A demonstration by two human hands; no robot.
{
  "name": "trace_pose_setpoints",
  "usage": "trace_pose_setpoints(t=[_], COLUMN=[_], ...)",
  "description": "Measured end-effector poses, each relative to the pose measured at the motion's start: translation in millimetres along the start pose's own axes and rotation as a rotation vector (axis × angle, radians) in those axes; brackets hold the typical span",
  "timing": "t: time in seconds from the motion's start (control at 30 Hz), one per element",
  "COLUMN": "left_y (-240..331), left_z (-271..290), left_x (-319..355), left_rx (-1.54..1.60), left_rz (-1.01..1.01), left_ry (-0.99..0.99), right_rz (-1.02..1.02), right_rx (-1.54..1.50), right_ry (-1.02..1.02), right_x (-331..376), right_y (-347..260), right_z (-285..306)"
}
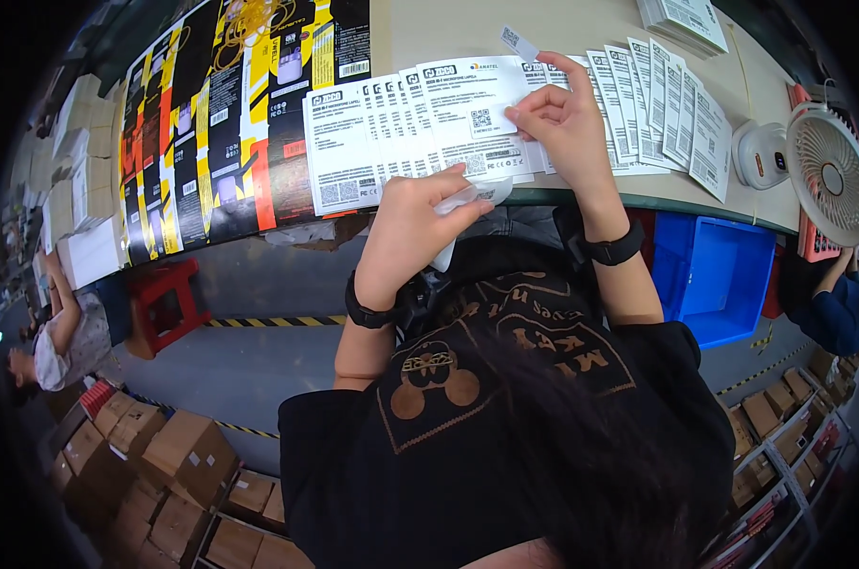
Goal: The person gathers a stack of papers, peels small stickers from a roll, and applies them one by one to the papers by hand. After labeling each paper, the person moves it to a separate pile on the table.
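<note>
My left hand (410,228) is closed around a whitish strip of label backing (443,254), pinched between thumb and fingers at the table's front edge. My right hand (570,128) hovers over the printed white cards, its index finger raised and the other fingers curled. At that index fingertip is a small white label sticker (517,43) with a square code. Below it lies a white printed card (467,109), uppermost in an overlapping row (334,152) that spreads to the left. More cards (709,147) are fanned out to the right of my right hand.
Black, yellow and orange printed packaging (225,133) covers the table's left, with rubber bands (249,33) on it. A white card stack (685,24) stands far right. A fan (831,175) is at the right end, a blue crate (723,275) below. People work at both sides.
</note>
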State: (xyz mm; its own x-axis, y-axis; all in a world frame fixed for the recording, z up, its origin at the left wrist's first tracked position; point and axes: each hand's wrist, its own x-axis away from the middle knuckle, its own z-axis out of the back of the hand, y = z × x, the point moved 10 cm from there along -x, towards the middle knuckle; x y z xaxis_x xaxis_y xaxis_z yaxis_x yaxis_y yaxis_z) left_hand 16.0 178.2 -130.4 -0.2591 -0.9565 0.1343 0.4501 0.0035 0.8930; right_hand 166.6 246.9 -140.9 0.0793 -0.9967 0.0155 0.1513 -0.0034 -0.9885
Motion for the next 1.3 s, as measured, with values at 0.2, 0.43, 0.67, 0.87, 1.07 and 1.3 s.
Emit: trace_pose_setpoints(t=[0.2,0.43,0.67,0.87,1.07,1.3], left_y=[2.9,9.1,26.6,31.2,30.4,29.4], left_z=[0.6,1.4,15.7,15.3,18.0,16.6], left_x=[-0.2,7.6,28.2,32.9,37.1,32.8], left_rx=[0.001,0.001,-0.086,-0.121,-0.087,-0.131], left_rz=[0.001,-0.058,-0.249,-0.248,-0.232,-0.217], left_ry=[-0.005,0.027,0.12,0.111,0.091,0.052], right_rz=[0.085,0.359,0.342,0.484,0.37,0.389], right_rx=[0.412,0.778,0.488,0.719,0.824,0.34], right_ry=[0.028,0.204,-0.075,-0.338,-0.205,0.041], right_x=[5.4,16.8,32.9,55.8,59.7,38.8], right_y=[-11.4,-33.4,-53.0,-66.2,-65.5,-77.0], right_z=[-5.5,-12.9,-39.0,-77.2,-35.8,-12.5])
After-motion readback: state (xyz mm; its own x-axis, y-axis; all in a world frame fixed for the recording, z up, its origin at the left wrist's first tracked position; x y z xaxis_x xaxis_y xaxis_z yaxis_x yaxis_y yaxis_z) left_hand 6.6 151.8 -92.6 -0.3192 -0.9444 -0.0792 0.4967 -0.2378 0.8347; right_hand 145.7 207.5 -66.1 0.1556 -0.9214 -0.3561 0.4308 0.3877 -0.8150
